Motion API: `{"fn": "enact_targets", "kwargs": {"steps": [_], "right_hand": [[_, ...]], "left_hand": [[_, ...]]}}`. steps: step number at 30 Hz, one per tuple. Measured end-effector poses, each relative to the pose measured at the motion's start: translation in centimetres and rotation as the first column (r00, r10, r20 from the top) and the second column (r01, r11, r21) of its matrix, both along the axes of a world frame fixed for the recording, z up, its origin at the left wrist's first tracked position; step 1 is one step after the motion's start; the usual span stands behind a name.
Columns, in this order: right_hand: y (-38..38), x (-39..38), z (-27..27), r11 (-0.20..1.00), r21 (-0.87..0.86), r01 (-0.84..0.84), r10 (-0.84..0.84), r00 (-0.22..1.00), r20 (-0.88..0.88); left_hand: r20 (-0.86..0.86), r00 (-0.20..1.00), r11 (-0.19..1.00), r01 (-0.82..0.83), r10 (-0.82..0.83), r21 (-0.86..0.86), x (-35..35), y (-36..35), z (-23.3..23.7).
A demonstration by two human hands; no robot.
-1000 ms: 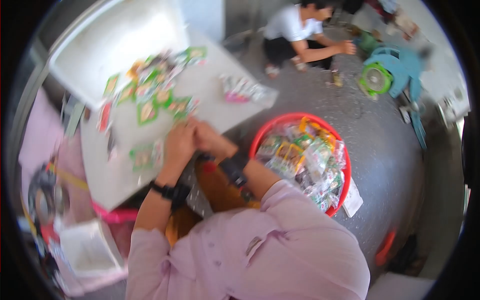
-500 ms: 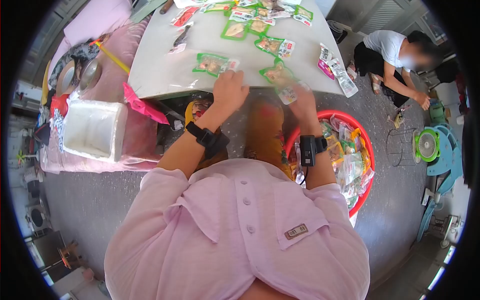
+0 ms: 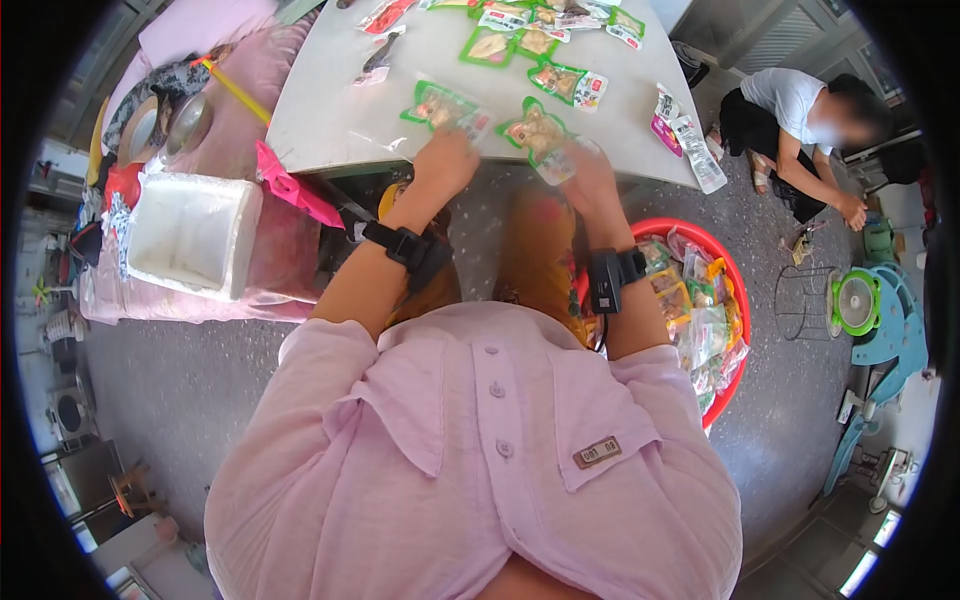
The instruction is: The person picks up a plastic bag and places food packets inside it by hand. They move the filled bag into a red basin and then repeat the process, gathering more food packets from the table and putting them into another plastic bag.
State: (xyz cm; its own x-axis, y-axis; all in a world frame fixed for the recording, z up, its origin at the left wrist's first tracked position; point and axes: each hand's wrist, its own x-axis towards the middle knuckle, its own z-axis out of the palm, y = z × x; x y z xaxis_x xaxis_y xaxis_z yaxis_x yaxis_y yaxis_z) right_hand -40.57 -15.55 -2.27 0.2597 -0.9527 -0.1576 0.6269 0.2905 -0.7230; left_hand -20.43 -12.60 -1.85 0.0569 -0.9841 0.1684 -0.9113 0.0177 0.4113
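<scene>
My left hand (image 3: 447,163) is closed on the near end of a green-edged snack packet (image 3: 437,103) at the table's front edge. Its fingertips are partly hidden behind the knuckles and smeared by motion. In my right hand (image 3: 594,184), a second green-edged packet (image 3: 534,130) with pale pieces inside is gripped by its lower right end and tilted over the table edge. Just beyond lies another green-edged packet (image 3: 568,82) with a white printed end. Both wrists wear black strapped devices.
More packets (image 3: 500,42) lie at the back of the white table (image 3: 330,110). White and purple packets (image 3: 690,145) are at its right edge. A red tub (image 3: 738,300) of packets stands by my right knee. A foam box (image 3: 190,235) sits left. A person (image 3: 790,110) crouches at right.
My right hand has brought its packet leftward, closer to the left one. The left hand has shifted slightly left on its packet. The whole view has tilted a little.
</scene>
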Motion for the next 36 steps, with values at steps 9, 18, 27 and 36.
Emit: {"fn": "enact_targets", "kwargs": {"steps": [9,18,27,36], "right_hand": [[0.8,-0.3,-0.5,1.000,0.025,0.016,-0.016,1.000,-0.006],[1.7,1.5,0.3,0.995,-0.095,0.015,-0.028,0.990,-0.141],[0.7,3.0,0.3,0.945,-0.155,-0.288,0.247,0.939,-0.240],[-4.4,7.1,-2.2,0.825,-0.259,-0.503,0.395,0.840,-0.372]], "left_hand": [[0.010,0.997,0.995,0.078,-0.078,0.067,1.8,-0.3,-1.0],[-0.652,0.757,0.987,0.068,0.044,0.145,1.9,-1.6,-1.1],[-0.160,0.980,0.992,0.113,-0.121,-0.059,-1.0,-0.9,1.6],[-0.120,0.992,0.990,0.019,-0.036,-0.138,-2.3,0.3,2.5]]}}
